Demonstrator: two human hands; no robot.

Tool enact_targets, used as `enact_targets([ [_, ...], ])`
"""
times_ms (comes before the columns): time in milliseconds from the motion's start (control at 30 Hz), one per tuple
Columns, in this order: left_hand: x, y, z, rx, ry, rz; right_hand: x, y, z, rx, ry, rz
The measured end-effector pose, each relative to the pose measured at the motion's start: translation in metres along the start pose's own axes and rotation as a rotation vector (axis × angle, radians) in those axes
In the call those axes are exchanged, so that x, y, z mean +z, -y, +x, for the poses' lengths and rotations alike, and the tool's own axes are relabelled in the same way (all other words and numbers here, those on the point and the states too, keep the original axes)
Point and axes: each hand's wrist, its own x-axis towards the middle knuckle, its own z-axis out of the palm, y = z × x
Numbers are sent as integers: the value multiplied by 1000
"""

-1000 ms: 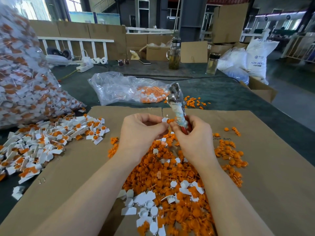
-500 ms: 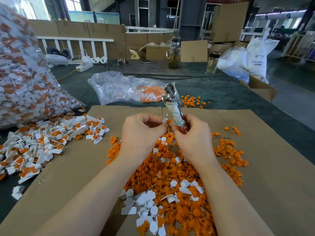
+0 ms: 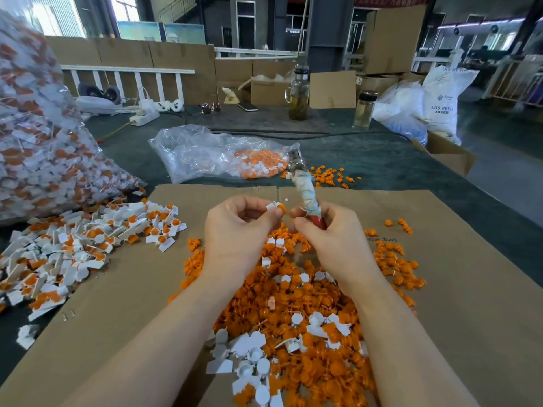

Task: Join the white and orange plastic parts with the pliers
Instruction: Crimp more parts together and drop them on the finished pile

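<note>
Brown cardboard sheet [image 3: 470,289] covers the dark table, and I see on it a big heap of loose parts [image 3: 293,304]. My left hand [image 3: 238,239] pinches one white and orange piece [image 3: 276,207] at its fingertips. My right hand [image 3: 332,245] is closed around the pliers [image 3: 305,189], metal head pointing up and away. The handle is wrapped in cloth tape, red below. I judge the parts very light, stiff and smooth, so they can slip; better to hold them by the flat white tab. Finished pieces [image 3: 88,245] lie at the left.
</note>
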Motion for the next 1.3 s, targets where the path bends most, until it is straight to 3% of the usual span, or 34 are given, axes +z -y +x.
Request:
enact_targets([
  [333, 1, -1, -2, 4, 20, -68, 5, -1, 2, -141, -87, -135],
  [767, 3, 1, -4, 96, -20, 58, 9, -1, 2, -92, -92, -89],
  [867, 1, 2, -2, 95, -22, 54, 5, 1, 1, -38, 9, -38],
  [1033, -8, -1, 7, 37, -6, -175, -11, 0, 0, 121, 269, 78],
  [1300, -15, -1, 13, 47, 35, -298, -17, 0, 1, 121, 484, -78],
])
